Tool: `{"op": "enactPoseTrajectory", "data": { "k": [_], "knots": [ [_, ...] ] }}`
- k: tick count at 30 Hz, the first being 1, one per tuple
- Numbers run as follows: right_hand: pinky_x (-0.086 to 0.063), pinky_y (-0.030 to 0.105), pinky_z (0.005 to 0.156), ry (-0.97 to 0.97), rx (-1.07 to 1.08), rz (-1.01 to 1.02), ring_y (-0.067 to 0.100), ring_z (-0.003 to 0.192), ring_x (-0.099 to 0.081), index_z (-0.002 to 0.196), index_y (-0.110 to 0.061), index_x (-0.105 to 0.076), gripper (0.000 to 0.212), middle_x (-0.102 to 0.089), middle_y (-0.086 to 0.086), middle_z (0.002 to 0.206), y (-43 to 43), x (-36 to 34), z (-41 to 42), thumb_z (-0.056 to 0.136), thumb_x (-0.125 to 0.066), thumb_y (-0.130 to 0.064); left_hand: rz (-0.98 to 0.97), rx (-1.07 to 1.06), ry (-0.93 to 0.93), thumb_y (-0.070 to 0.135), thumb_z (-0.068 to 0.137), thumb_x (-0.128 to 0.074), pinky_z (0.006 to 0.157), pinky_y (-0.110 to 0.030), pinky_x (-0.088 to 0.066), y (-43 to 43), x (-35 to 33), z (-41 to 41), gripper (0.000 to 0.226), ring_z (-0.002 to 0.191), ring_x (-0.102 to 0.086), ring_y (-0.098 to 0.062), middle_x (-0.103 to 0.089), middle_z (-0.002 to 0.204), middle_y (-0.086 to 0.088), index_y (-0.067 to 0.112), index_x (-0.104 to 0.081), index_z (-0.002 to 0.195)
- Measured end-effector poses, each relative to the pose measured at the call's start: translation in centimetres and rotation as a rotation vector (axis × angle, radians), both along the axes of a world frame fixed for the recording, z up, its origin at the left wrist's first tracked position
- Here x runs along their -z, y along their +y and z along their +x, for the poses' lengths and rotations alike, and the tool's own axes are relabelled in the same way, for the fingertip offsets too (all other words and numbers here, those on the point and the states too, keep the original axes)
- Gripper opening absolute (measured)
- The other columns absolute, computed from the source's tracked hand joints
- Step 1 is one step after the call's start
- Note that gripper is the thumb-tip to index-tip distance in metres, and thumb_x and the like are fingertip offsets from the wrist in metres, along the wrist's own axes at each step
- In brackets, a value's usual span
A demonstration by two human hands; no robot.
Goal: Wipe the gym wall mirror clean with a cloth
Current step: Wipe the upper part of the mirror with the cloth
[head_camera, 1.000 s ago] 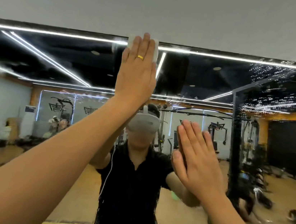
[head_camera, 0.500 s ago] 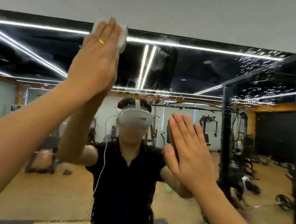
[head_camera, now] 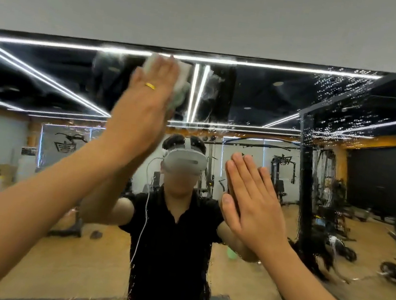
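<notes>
sweeping back rightward just below the mirror (head_camera: 37, 78) top edge, left hand (head_camera: 144, 107) presses the cloth (head_camera: 184, 72) with straight fingers | right hand (head_camera: 253, 202) flat on glass well below that edge, empty | droplets (head_camera: 338, 92) farther right look unwiped: more passes

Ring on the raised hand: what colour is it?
The ring is gold; head view shows it best.

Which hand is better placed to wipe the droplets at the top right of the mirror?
Left. The left hand presses the cloth flat on the mirror near its top edge, level with the droplets. The right hand rests bare on it, lower down.
</notes>
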State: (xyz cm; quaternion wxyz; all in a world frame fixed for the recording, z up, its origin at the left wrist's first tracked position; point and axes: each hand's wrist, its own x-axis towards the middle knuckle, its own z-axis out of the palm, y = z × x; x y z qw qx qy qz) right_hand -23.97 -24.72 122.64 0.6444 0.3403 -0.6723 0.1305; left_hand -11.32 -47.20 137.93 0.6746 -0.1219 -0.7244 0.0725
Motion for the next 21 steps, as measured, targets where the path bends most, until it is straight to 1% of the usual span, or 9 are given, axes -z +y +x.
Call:
{"op": "enactPoseTrajectory", "data": {
  "k": [2,3,5,7,11,15,18,19,21],
  "knots": [
    [-0.020,0.052,0.126,-0.003,0.000,-0.001,0.020,0.159,-0.015,0.162,-0.011,-0.028,0.063,-0.019,0.004,0.171,0.0,-0.1,0.0,0.105,-0.038,-0.035,-0.092,-0.056,-0.070,0.007,0.101,-0.060,0.118,-0.053,-0.033,2.5,0.5,-1.6,0.079,0.151,-0.027,-0.038,-0.021,0.170,-0.008,0.014,-0.014,0.165],
    [-0.020,0.052,0.126,-0.006,-0.004,0.000,0.020,0.159,-0.015,0.162,-0.011,-0.028,0.063,-0.019,0.004,0.171,0.0,-0.2,0.1,0.105,-0.039,-0.035,-0.150,-0.111,-0.090,0.007,0.100,-0.062,0.121,-0.050,-0.028,3.4,0.8,-2.5,0.081,0.153,-0.024,-0.037,-0.018,0.171,-0.009,0.012,-0.014,0.165],
    [-0.020,0.051,0.126,-0.008,-0.011,-0.001,0.019,0.159,-0.015,0.162,-0.011,-0.028,0.063,-0.019,0.004,0.171,0.0,-0.2,0.2,0.105,-0.039,-0.035,-0.237,-0.196,-0.113,0.009,0.101,-0.058,0.126,-0.043,-0.008,3.8,0.9,-3.7,0.080,0.159,-0.008,-0.028,-0.008,0.173,-0.010,0.010,-0.010,0.165],
    [-0.018,0.050,0.127,-0.009,-0.013,0.001,0.019,0.159,-0.016,0.161,-0.011,-0.029,0.063,-0.020,0.004,0.171,0.1,-0.1,0.1,0.104,-0.039,-0.035,-0.228,-0.204,-0.129,0.012,0.104,-0.052,0.127,-0.041,-0.002,3.0,0.5,-3.8,0.075,0.160,-0.003,-0.024,-0.005,0.173,-0.009,0.010,-0.009,0.165],
    [-0.016,0.048,0.128,0.001,-0.009,0.001,0.020,0.159,-0.016,0.161,-0.011,-0.029,0.063,-0.020,0.005,0.171,0.3,-0.1,-0.2,0.104,-0.040,-0.035,-0.094,-0.140,-0.102,0.014,0.109,-0.039,0.129,-0.042,-0.006,0.2,-0.4,-2.1,0.062,0.160,-0.003,-0.021,-0.008,0.173,-0.009,0.009,-0.012,0.165],
    [-0.016,0.047,0.128,0.007,-0.021,-0.008,0.021,0.158,-0.018,0.161,-0.010,-0.030,0.063,-0.021,0.005,0.171,-0.2,-0.1,-0.1,0.104,-0.040,-0.035,0.114,-0.115,-0.047,0.019,0.109,-0.022,0.130,-0.045,-0.007,-5.5,-1.6,0.3,0.060,0.159,0.006,-0.014,0.001,0.174,0.000,0.018,-0.006,0.166],
    [-0.016,0.048,0.128,0.007,-0.019,-0.007,0.020,0.158,-0.017,0.161,-0.010,-0.030,0.062,-0.021,0.006,0.170,-0.2,-0.2,-0.2,0.104,-0.039,-0.035,0.245,-0.169,0.003,0.006,0.106,-0.024,0.130,-0.040,-0.005,-8.2,-2.3,1.8,0.064,0.160,0.002,-0.021,-0.002,0.174,-0.004,0.016,-0.008,0.166],
    [-0.017,0.049,0.128,0.005,-0.018,-0.005,0.021,0.158,-0.017,0.161,-0.010,-0.029,0.062,-0.021,0.006,0.171,-0.2,-0.1,-0.2,0.104,-0.038,-0.035,0.305,-0.171,0.021,0.004,0.106,-0.026,0.130,-0.042,-0.009,-8.8,-2.5,2.5,0.063,0.160,-0.003,-0.026,-0.006,0.174,-0.009,0.012,-0.011,0.166],
    [-0.017,0.050,0.128,0.003,-0.016,-0.001,0.021,0.158,-0.017,0.161,-0.010,-0.029,0.062,-0.020,0.006,0.171,-0.4,-0.1,-0.2,0.105,-0.037,-0.035,0.407,-0.155,0.068,0.006,0.105,-0.031,0.125,-0.054,-0.023,-9.9,-2.7,3.6,0.057,0.154,-0.021,-0.040,-0.019,0.168,-0.020,0.003,-0.023,0.161]
  ]
}}
